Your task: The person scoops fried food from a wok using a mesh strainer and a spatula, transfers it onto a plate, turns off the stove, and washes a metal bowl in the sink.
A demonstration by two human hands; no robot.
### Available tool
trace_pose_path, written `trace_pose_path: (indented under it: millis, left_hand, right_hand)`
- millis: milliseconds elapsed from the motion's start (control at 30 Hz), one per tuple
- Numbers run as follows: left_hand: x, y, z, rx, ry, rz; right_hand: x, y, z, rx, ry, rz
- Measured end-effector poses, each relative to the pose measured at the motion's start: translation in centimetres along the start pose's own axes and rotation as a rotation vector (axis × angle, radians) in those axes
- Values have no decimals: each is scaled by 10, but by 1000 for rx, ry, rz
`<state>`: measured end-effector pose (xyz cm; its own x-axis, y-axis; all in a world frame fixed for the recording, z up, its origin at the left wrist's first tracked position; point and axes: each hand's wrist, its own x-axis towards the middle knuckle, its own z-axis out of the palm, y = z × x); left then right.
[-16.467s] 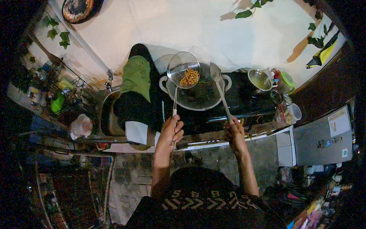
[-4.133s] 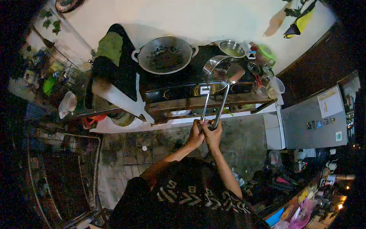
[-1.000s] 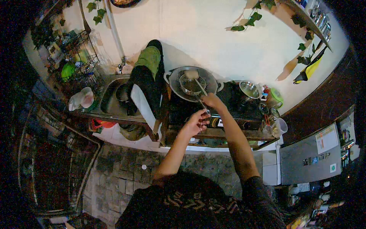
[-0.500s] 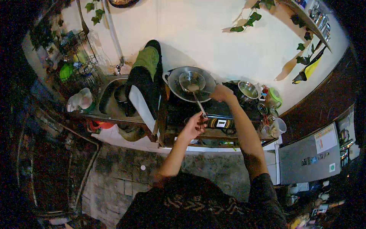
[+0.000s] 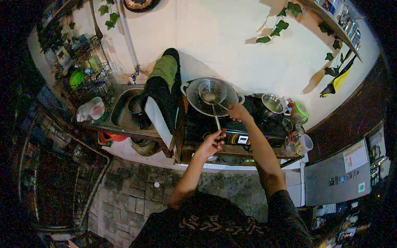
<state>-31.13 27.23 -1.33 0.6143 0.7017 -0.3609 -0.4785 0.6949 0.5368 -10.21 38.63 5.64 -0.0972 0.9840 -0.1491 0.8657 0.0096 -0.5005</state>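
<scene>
A round mesh strainer (image 5: 212, 89) is held over a wide metal wok (image 5: 192, 99) with two loop handles. My left hand (image 5: 211, 144) is closed around the end of the strainer's long handle, in front of the stove. Closed too, my right hand (image 5: 240, 112) grips a thin-handled utensil (image 5: 222, 106) at the wok's front right rim. The utensil reaches into the strainer, where a small pale lump (image 5: 211, 97) lies. Its tip is too small to make out. Under the wok is a black stove (image 5: 198, 129).
A small metal pot (image 5: 273, 103) stands right of the wok, near a lidded green container (image 5: 301, 110) and a plastic cup (image 5: 305, 143). To the left are a black and green draped thing (image 5: 163, 74), a white sheet (image 5: 158, 120) and a sink (image 5: 120, 111).
My right hand has shifted slightly left and down along the wok's rim. The strainer stays over the wok in my left hand. The whole view has shifted a little.
</scene>
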Motion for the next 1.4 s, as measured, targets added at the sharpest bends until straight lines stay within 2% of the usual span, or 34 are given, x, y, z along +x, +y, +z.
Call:
trace_pose_path:
  millis: [133, 267, 433, 567, 767, 1033, 1133, 1267, 1400]
  left_hand:
    - [1, -2, 1, 5, 2, -2]
    - [-1, -1, 4, 4, -9, 1]
    - [3, 1, 3, 30, 11, 8]
    - [6, -1, 3, 36, 28, 5]
    - [4, 0, 6, 48, 27, 11]
    - [-2, 12, 2, 246, 99, 33]
    - [-2, 10, -3, 235, 109, 54]
    - [-2, 9, -7, 227, 89, 46]
    - [-1, 9, -6, 244, 108, 25]
  right_hand:
    - [-9, -11, -2, 64, -10, 113]
    - [-2, 8, 11, 98, 49, 83]
    - [-11, -9, 4, 147, 29, 181]
    - [-15, -6, 6, 236, 31, 159]
    - [-5, 7, 14, 94, 42, 68]
    - [-8, 6, 11, 91, 99, 114]
    - [-9, 6, 10, 167, 64, 127]
    - [-2, 20, 22, 114, 118, 82]
    - [-4, 20, 27, 165, 106, 160]
